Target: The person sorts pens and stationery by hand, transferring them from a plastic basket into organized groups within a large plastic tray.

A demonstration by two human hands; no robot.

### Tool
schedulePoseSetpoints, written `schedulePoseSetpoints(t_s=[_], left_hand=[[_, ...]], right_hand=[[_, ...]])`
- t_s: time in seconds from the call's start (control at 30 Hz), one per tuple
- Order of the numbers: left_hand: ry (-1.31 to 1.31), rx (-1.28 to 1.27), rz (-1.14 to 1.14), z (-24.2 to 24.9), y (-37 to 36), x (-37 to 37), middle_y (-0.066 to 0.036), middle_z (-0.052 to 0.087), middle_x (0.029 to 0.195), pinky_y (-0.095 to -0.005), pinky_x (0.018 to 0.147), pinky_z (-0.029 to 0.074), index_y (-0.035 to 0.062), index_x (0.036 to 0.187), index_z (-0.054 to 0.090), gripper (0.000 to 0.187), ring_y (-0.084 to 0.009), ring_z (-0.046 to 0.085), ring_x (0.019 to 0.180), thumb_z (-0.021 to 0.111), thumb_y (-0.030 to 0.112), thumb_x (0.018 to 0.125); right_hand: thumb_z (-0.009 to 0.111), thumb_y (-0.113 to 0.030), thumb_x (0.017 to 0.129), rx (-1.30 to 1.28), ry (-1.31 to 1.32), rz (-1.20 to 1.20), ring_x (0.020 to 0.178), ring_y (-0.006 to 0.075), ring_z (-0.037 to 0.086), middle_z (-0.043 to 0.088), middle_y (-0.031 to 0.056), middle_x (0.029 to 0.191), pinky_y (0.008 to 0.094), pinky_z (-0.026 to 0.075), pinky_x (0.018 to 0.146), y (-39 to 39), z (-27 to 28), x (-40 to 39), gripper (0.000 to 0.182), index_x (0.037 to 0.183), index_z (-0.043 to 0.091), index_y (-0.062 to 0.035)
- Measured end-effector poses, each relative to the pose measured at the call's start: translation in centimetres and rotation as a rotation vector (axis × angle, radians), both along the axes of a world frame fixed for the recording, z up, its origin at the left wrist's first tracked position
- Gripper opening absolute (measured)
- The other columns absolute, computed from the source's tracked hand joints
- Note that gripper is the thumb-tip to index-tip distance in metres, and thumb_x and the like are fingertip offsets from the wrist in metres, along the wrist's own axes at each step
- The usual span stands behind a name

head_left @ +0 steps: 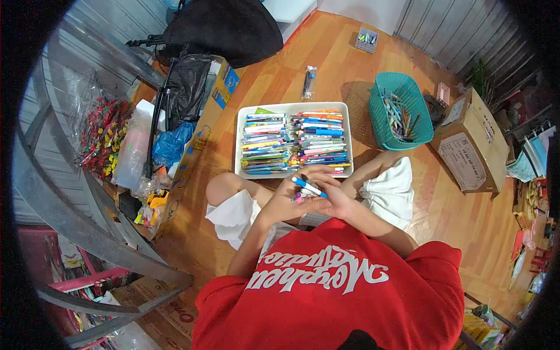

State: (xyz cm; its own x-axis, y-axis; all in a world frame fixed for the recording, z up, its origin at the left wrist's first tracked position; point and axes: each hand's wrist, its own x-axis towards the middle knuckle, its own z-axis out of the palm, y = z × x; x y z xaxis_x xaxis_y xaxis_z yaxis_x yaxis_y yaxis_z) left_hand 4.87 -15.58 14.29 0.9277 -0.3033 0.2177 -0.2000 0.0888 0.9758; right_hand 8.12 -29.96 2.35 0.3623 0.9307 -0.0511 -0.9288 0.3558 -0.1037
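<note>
Several pens (309,186), one with blue ends and a white middle, are held between both hands above the lap. My left hand (289,201) is curled round the bundle from the left side. On the right side, my right hand (333,189) closes on the same pens, its fingers overlapping the other hand. Just beyond the hands lies a white tray (238,140) holding many pens in two columns. A teal basket (382,128) with more loose pens stands on the floor to the right of the tray.
A clear packet (309,83) lies beyond the tray, and a small grey basket (367,39) farther back. Cardboard boxes stand at the right (466,154) and left (201,134). A curved metal frame (87,233) rises at the left. Bare legs and white cloth flank the hands.
</note>
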Motion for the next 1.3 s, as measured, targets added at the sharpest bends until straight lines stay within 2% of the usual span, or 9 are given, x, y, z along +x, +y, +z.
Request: schedulePoseSetpoints(t_s=[0.17, 0.2, 0.23, 0.37, 0.5, 0.53, 0.67, 0.87, 1.3], left_hand=[[0.079, -0.035, 0.090, -1.5, -0.5, -0.7, -0.005, 0.063, 0.092, -0.0248, 0.076, 0.046, -0.0007, 0.100, 0.061, 0.019, -0.0100, 0.058, 0.085, 0.064, 0.007, 0.083], [0.201, -0.029, 0.103, -2.4, -0.2, -1.2, -0.005, 0.064, 0.091, -0.0241, 0.073, 0.047, -0.0006, 0.102, 0.061, 0.018, -0.0096, 0.059, 0.082, 0.062, 0.008, 0.085], [0.322, -0.024, 0.117, -3.3, 0.0, -1.5, -0.004, 0.064, 0.091, -0.0234, 0.070, 0.047, -0.0006, 0.103, 0.060, 0.018, -0.0092, 0.059, 0.079, 0.060, 0.009, 0.087], [0.509, -0.471, 0.431, -6.5, 0.5, -1.8, -0.009, 0.064, 0.094, -0.0236, 0.063, 0.049, -0.0017, 0.107, 0.056, 0.025, -0.0123, 0.062, 0.081, 0.057, 0.016, 0.091], [0.598, -0.688, 0.396, -6.6, 2.1, -2.3, -0.022, 0.047, 0.129, -0.0368, 0.098, 0.040, 0.0001, 0.129, 0.038, 0.046, -0.0300, 0.047, 0.120, 0.044, 0.032, 0.096], [0.589, -0.644, 0.357, -7.0, 2.4, -2.8, -0.024, 0.038, 0.137, -0.0403, 0.109, 0.023, 0.0011, 0.136, 0.030, 0.055, -0.0308, 0.034, 0.130, 0.039, 0.039, 0.096], [0.600, -0.600, 0.306, -9.1, 2.4, -4.7, -0.025, 0.034, 0.139, -0.0405, 0.111, 0.017, 0.0010, 0.140, 0.023, 0.063, -0.0322, 0.027, 0.134, 0.033, 0.045, 0.096], [0.695, -0.618, 0.188, -10.3, 2.0, -5.7, -0.025, 0.033, 0.139, -0.0405, 0.108, 0.025, -0.0013, 0.141, 0.017, 0.069, -0.0325, 0.029, 0.132, 0.026, 0.050, 0.096], [0.692, -0.593, 0.252, -11.0, 2.0, -5.4, -0.018, 0.054, 0.117, -0.0375, 0.091, 0.046, 0.0016, 0.124, 0.037, 0.050, -0.0255, 0.056, 0.105, 0.036, 0.044, 0.096]], right_hand=[[0.042, -0.031, 0.096, -0.381, -0.200, -0.087, 0.104, 0.0227, 0.057, 0.053, 0.0121, 0.118, 0.0356, 0.050, 0.090, 0.1, 2.7, -1.0, 0.039, 0.121, 0.047, -0.0018], [0.044, -0.031, 0.095, -0.107, 0.069, -0.003, 0.104, 0.0228, 0.057, 0.054, 0.0123, 0.117, 0.0364, 0.050, 0.090, -0.3, 1.6, -0.6, 0.040, 0.121, 0.047, -0.0010], [0.043, -0.033, 0.095, -0.200, 0.057, 0.042, 0.103, 0.0231, 0.057, 0.054, 0.0126, 0.116, 0.0371, 0.050, 0.090, -0.4, 1.3, -0.6, 0.041, 0.121, 0.047, -0.0011], [0.038, -0.040, 0.096, -0.349, -0.098, 0.247, 0.096, 0.0261, 0.060, 0.058, 0.0152, 0.108, 0.0396, 0.051, 0.085, -0.5, 1.9, 0.0, 0.046, 0.120, 0.047, -0.0010], [0.038, -0.041, 0.096, -0.456, -0.243, 0.215, 0.094, 0.0282, 0.062, 0.061, 0.0180, 0.103, 0.0377, 0.052, 0.081, -0.4, 2.6, -0.3, 0.050, 0.118, 0.048, 0.0035], [0.040, -0.039, 0.096, -0.470, -0.282, 0.226, 0.094, 0.0274, 0.062, 0.061, 0.0175, 0.103, 0.0369, 0.052, 0.080, -0.4, 2.6, -0.3, 0.049, 0.117, 0.048, 0.0039], [0.054, -0.031, 0.092, -0.504, -0.468, 0.406, 0.089, 0.0224, 0.063, 0.062, 0.0157, 0.100, 0.0326, 0.052, 0.077, 0.0, 2.4, -0.9, 0.041, 0.113, 0.052, 0.0042], [0.063, -0.032, 0.086, -0.564, -0.768, 0.562, 0.078, 0.0162, 0.063, 0.064, 0.0094, 0.084, 0.0259, 0.049, 0.070, 0.8, 2.6, -1.7, 0.033, 0.095, 0.061, 0.0002], [0.060, -0.026, 0.088, -0.519, -0.606, 0.514, 0.086, 0.0171, 0.063, 0.065, 0.0106, 0.096, 0.0288, 0.050, 0.075, 0.4, 2.2, -0.9, 0.033, 0.108, 0.057, 0.0010]])
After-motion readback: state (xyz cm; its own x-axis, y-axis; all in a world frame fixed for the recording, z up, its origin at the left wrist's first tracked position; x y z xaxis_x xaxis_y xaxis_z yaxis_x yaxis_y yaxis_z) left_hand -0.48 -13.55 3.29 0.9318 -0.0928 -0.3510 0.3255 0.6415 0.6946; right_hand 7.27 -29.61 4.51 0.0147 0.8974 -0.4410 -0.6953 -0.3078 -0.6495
